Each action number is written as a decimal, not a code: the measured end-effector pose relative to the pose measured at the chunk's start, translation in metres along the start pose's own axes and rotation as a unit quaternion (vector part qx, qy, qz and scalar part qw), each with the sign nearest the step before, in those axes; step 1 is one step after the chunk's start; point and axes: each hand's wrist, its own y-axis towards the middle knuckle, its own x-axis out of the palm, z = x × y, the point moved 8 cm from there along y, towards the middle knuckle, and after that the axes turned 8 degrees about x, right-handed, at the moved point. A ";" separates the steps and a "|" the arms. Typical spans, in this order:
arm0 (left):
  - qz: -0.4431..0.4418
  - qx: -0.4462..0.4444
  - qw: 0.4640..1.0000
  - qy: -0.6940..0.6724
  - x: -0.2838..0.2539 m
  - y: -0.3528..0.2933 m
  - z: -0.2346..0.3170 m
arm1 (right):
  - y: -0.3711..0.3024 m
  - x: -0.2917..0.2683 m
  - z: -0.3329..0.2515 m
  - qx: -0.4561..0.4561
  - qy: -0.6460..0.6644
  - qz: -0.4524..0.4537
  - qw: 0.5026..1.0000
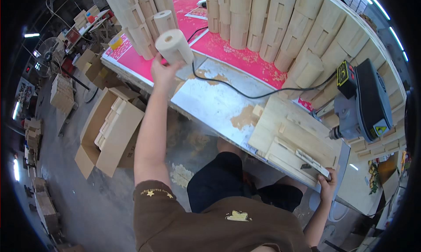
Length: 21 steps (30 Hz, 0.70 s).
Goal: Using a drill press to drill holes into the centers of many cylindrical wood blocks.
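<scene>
My left hand (165, 71) is raised at the far left part of the bench, its fingers and thumb round the lower end of a pale wooden cylinder (179, 50). The cylinder has a small round recess in its top. My right hand (326, 184) is closed round the near right end of a light-coloured bar (312, 161), which lies on a wooden jig (285, 138). Over the jig hangs the chuck of a grey and black drill press (357, 105). The fingers of my right hand are partly hidden behind the bar.
Tall stacks of slotted wooden cylinders (239, 22) line the back of the bench, with another group (136, 24) at the far left. A black cable (245, 94) crosses the white board (206, 101). An open cardboard box (116, 138) holding wooden pieces stands on the floor to the left.
</scene>
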 end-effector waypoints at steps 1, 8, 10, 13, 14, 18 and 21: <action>0.001 0.010 0.999 0.038 -0.007 0.028 -0.003 | -0.001 0.000 -0.002 -0.003 0.003 0.002 1.000; 0.101 0.061 0.992 0.044 -0.013 0.167 -0.009 | -0.002 -0.006 0.000 0.031 -0.024 0.010 0.999; 0.110 0.063 0.985 0.120 -0.021 0.213 -0.026 | -0.002 -0.002 -0.006 0.041 -0.020 0.015 0.999; 0.120 0.058 0.965 0.225 -0.017 0.244 -0.026 | -0.001 0.001 -0.008 0.069 -0.017 0.018 0.997; 0.122 0.048 0.958 0.254 -0.012 0.250 -0.025 | -0.001 0.001 -0.011 0.061 -0.033 0.017 0.997; 0.110 0.049 0.954 0.275 -0.011 0.283 -0.046 | -0.002 0.001 -0.011 0.087 -0.028 0.012 0.996; 0.112 0.045 0.941 0.315 -0.010 0.295 -0.063 | -0.003 0.000 -0.007 0.103 -0.022 0.018 0.994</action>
